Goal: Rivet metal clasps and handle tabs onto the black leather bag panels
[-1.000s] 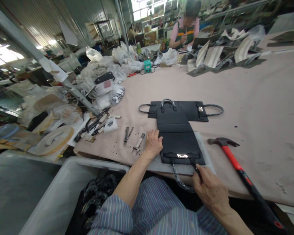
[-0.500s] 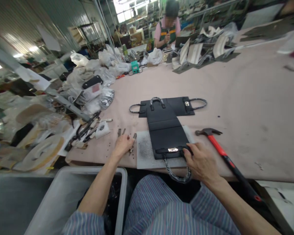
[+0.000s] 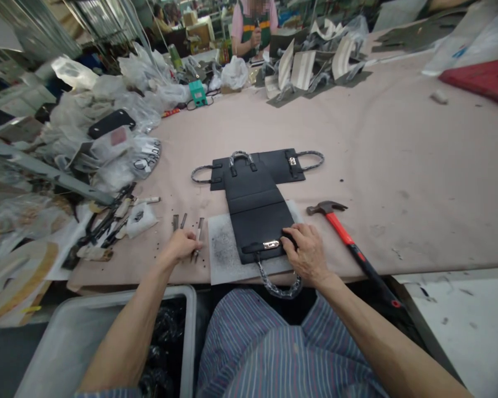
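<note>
A black handbag panel (image 3: 259, 215) lies on a grey-white board (image 3: 222, 249). Across its near end runs a strap with a shiny metal clasp (image 3: 271, 244), and a plastic-wrapped handle (image 3: 280, 287) hangs over the table edge. My right hand (image 3: 307, 251) pinches the strap's right end between thumb and fingers. Left of the board, my left hand (image 3: 180, 246) is closed, its fingertips on a slim metal punch (image 3: 201, 224). Two short metal pieces (image 3: 175, 222) lie just beyond that hand. Another black bag panel (image 3: 288, 166) with handles lies crosswise under the far end.
A claw hammer (image 3: 340, 226) with a red and black handle lies to the right. Tools (image 3: 120, 213) and plastic-wrapped items (image 3: 120, 138) crowd the left. A grey bin (image 3: 188, 331) stands below the table edge. A person (image 3: 255, 33) sits across the table.
The camera view has turned right and down, so everything sits further left in the picture. My left fingers have drawn in around the punch; my right hand stays at the strap end.
</note>
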Available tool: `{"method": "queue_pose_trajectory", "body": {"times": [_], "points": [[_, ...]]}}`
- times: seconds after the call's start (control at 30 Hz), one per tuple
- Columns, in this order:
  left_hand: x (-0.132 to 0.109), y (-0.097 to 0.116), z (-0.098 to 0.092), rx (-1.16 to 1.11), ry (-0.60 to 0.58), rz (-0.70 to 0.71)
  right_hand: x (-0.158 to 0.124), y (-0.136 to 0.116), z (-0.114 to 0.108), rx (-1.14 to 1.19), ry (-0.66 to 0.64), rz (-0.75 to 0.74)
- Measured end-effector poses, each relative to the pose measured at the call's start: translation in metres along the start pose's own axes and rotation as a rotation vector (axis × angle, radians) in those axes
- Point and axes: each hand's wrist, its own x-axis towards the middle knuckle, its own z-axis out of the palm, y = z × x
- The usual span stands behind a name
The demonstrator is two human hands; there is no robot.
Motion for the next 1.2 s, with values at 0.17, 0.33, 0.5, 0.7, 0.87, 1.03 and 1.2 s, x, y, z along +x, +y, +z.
{"method": "queue_pose_trajectory", "body": {"times": [0.17,0.33,0.5,0.7,0.87,1.03,1.2], "points": [[-0.032,0.010,0.019,-0.808,0.162,0.211,0.000,-0.003,0.001,-0.008,-0.002,0.019],[-0.052,0.046,0.068,-0.908,0.353,0.403,0.000,-0.004,-0.001,-0.017,-0.006,0.019],[-0.051,0.059,0.103,-0.968,0.375,0.557,0.000,-0.004,-0.001,-0.035,0.004,0.001],[-0.052,0.060,0.113,-0.946,0.409,0.731,0.001,-0.005,-0.001,-0.056,-0.002,0.016],[-0.054,0.059,0.115,-0.839,0.426,0.838,0.001,-0.006,-0.002,-0.061,-0.012,0.029],[-0.055,0.061,0.114,-0.801,0.467,0.868,0.001,-0.008,-0.004,-0.058,-0.021,0.033],[-0.056,0.063,0.113,-0.769,0.486,0.871,0.003,-0.008,-0.005,-0.045,-0.022,0.034]]}}
